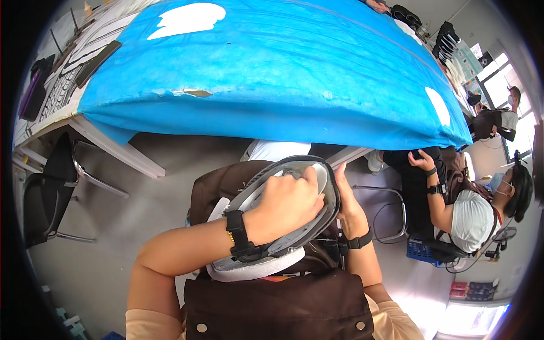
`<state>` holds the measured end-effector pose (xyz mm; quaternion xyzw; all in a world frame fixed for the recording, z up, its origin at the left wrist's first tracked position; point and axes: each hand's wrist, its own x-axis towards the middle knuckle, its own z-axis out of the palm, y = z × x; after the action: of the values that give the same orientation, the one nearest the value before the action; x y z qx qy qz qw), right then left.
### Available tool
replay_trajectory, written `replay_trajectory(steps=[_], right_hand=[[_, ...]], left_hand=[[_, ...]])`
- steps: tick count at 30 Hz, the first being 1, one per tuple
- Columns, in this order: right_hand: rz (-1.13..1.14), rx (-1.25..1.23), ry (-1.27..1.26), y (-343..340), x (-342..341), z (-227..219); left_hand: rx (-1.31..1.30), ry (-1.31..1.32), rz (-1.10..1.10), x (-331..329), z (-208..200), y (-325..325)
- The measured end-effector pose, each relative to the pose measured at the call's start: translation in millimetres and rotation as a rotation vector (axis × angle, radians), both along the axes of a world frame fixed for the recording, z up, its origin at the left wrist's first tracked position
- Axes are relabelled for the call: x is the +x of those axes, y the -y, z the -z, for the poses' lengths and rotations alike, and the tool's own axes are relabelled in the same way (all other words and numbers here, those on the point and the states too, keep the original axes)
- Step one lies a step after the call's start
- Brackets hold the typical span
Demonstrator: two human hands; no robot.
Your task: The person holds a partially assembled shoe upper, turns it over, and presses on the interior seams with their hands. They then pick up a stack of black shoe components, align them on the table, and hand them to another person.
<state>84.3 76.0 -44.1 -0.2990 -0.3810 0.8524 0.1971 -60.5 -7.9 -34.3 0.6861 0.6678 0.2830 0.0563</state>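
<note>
On my lap lies a grey, hollow, oval item [283, 241] with a dark rim and a thick white sole-like edge, somewhat like a shoe; its exact kind I cannot make out. My left hand [288, 195] reaches into its opening with curled fingers. Whatever those fingers pinch is hidden, though a smooth white lining or piece [322, 180] shows beside them. Against the outer right side, my right hand [349, 199] braces the item, its palm along the rim and some fingers out of sight. Both wrists wear black straps.
A table with a blue cover [272, 73], torn at its front edge, stands ahead, with white cut-outs [190, 20] on it. Left is a black chair [48, 192]. A seated co-worker [470, 221] in a mask sits at right, near a blue basket [422, 252].
</note>
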Motion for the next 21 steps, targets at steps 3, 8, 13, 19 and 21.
replay_trajectory(steps=[3,8,13,19,21], right_hand=[[0.019,0.033,-0.038,2,3,-1],[0.043,0.156,-0.112,6,-5,-11],[0.096,0.352,-0.039,2,-6,-18],[-0.029,0.456,0.268,-14,2,6],[0.019,0.555,0.312,-9,2,7]], left_hand=[[0.018,-0.026,0.027,3,-2,0],[0.19,-0.205,0.0,11,5,-1],[0.213,-0.198,-0.021,6,6,-3],[-0.121,0.083,0.06,-6,-2,-2],[-0.223,0.174,0.127,-14,-4,-1]])
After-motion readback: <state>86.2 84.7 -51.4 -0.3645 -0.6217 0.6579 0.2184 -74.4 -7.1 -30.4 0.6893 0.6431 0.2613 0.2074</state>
